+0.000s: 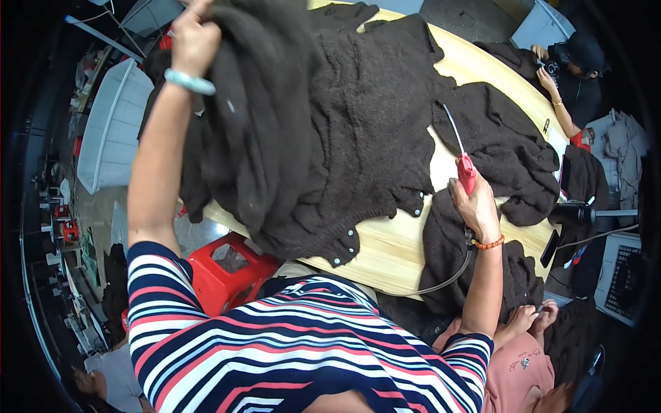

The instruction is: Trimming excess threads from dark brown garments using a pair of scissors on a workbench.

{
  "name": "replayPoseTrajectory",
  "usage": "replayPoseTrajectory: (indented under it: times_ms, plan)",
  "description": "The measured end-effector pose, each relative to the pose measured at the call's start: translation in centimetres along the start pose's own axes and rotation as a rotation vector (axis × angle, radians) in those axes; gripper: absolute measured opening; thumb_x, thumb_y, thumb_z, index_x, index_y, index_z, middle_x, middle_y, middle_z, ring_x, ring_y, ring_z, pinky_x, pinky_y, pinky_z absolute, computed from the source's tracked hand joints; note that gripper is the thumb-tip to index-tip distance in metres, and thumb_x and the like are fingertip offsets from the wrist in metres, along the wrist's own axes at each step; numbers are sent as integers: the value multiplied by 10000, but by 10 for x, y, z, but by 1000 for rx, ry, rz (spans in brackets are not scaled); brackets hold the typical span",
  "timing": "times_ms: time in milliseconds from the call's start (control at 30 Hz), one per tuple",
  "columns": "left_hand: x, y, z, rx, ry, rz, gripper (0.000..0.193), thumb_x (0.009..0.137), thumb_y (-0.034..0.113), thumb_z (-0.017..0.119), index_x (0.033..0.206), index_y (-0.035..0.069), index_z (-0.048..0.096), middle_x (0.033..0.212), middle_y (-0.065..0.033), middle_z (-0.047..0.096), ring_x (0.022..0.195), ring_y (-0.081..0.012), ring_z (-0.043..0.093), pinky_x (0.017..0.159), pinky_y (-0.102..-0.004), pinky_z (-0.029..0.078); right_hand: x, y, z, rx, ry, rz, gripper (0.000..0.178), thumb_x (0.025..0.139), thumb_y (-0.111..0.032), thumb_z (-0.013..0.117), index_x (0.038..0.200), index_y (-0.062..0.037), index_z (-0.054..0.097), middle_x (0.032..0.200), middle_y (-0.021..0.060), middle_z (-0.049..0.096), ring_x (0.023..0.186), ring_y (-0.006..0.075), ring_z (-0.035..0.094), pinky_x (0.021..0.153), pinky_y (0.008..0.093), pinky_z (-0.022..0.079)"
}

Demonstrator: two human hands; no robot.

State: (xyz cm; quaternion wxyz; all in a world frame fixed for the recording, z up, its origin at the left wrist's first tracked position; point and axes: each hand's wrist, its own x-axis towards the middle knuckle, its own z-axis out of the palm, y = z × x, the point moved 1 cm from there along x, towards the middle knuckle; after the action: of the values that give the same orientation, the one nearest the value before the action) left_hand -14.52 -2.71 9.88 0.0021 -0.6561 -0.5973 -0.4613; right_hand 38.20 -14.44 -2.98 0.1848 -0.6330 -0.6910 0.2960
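Observation:
Raised at the upper left, my left hand (pixel 195 40) is closed on a dark brown knit garment (pixel 258 117). That garment hangs down in folds, its upper part blurred. My right hand (pixel 476 206) grips a red air blow gun (pixel 466 172), whose thin nozzle points up and away. A hose (pixel 451 281) runs from near my right wrist toward the table's front edge. Between my hands, a dark knitted cardigan (pixel 372 110) with small pale buttons along its near edge lies spread on the wooden table (pixel 385 251).
More dark knitwear (pixel 496 131) lies to the right. A red plastic stool (pixel 231 268) stands below the table's front left edge, and a white bin (pixel 113 127) farther left. Co-workers sit at the far right (pixel 575 82) and near right (pixel 516 351). A black phone (pixel 550 248) rests near the right edge.

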Motion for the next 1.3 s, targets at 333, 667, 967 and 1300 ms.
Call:
replayPoseTrajectory:
  times_ms: [333,667,967,1300]
  plan:
    - [-44,-105,-3,355,0,-193,979,756,554,735,1487,75,294,1376,-316,425,1288,-471,390,1098,-514,308,-13,-64,42,-95,-27,23,355,899,-219,630,1194,-33,564,906,275,655,888,473,628,751,511,494]
    - [-283,-44,-16,-111,-222,-502,361,821,182,709,1121,4,619,983,-173,645,880,-329,640,796,-400,520,9,-162,94,-10,-142,-148,346,900,-202,647,1211,-63,584,876,191,667,842,340,670,756,400,511]
    - [-314,80,48,-535,-456,-206,154,841,95,636,962,1,623,897,-173,607,823,-370,623,710,-434,515,76,-287,181,-226,-134,-411,407,837,-366,735,1021,-47,560,781,205,663,786,413,668,681,465,517]
    - [-367,-18,-1,241,-621,-93,608,726,278,778,1260,106,545,1052,-74,560,1079,-280,503,986,-470,316,114,-188,211,75,-171,-158,410,777,-153,719,1134,8,599,928,201,686,896,341,680,821,401,515]
